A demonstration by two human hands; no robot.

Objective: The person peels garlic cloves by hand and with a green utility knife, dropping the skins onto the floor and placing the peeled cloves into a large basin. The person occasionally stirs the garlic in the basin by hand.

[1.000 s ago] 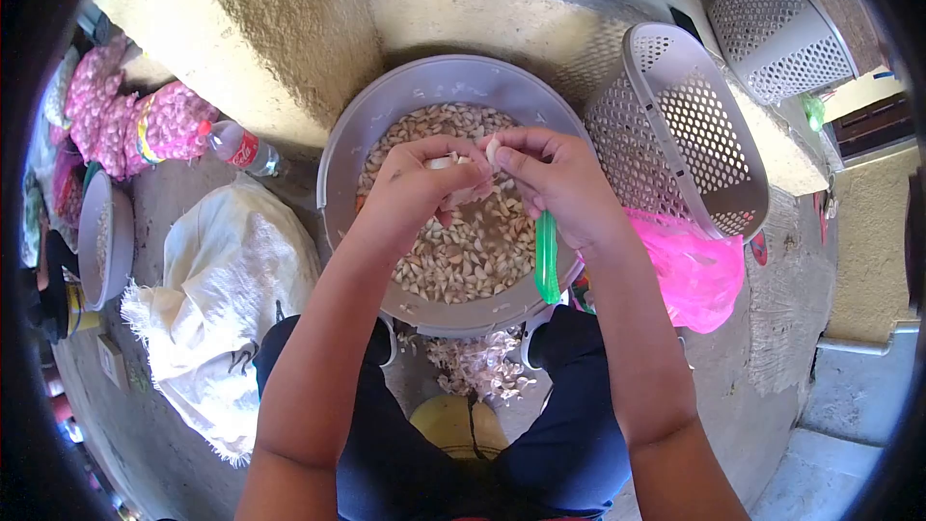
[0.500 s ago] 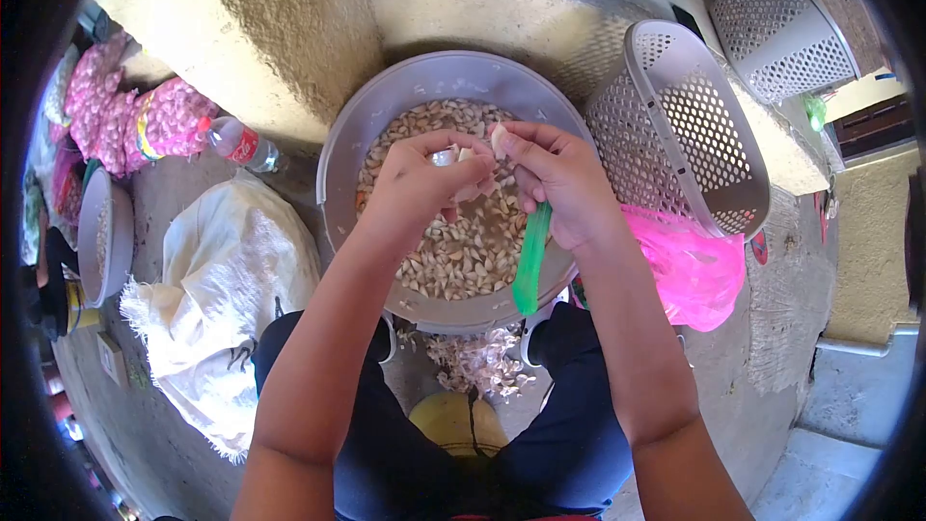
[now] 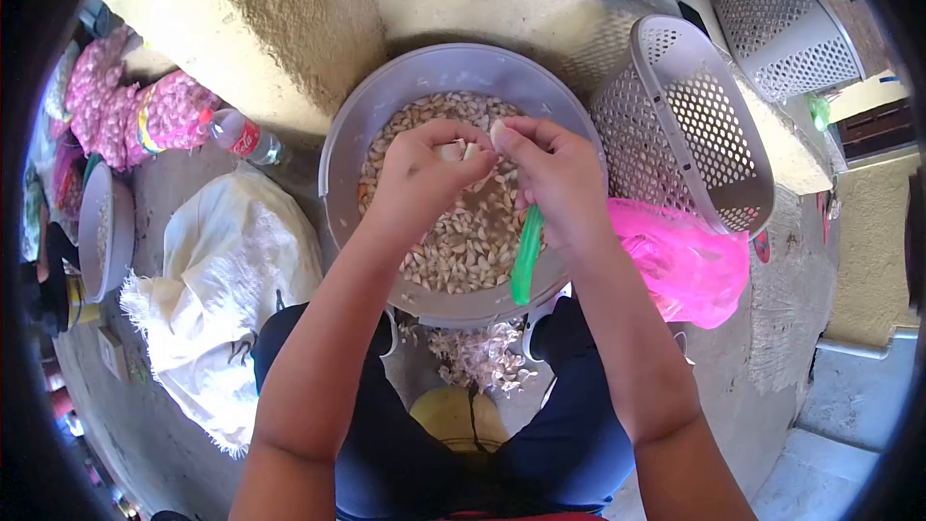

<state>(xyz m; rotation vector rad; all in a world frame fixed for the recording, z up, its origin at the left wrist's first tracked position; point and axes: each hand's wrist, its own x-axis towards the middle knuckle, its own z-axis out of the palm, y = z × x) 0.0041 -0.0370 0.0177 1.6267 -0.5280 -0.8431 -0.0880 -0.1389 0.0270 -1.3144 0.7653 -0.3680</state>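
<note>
Above a wide grey basin (image 3: 347, 116), both my hands are raised close together. My left hand (image 3: 422, 174) is closed with pale garlic cloves (image 3: 470, 150) pinched at its fingertips. Facing it, my right hand (image 3: 561, 178) pinches another garlic clove (image 3: 497, 133) between thumb and forefinger. That same hand also keeps a green-handled knife (image 3: 527, 256) in its curled lower fingers; the handle points down and the blade is hidden. Many garlic cloves (image 3: 463, 251) lie in cloudy water in the basin below.
A perforated grey basket (image 3: 641, 135) stands right of the basin, beside a pink plastic bag (image 3: 680, 265). Leftward are a white woven sack (image 3: 231, 270), a cola bottle (image 3: 241, 138) and pink net bags of garlic (image 3: 174, 111). Peelings (image 3: 482, 352) lie between my feet.
The fingertips stay close together, with small shifts of the fingers. The green handle has tilted slightly more upright and moved a little. The whole view has shifted slightly.
</note>
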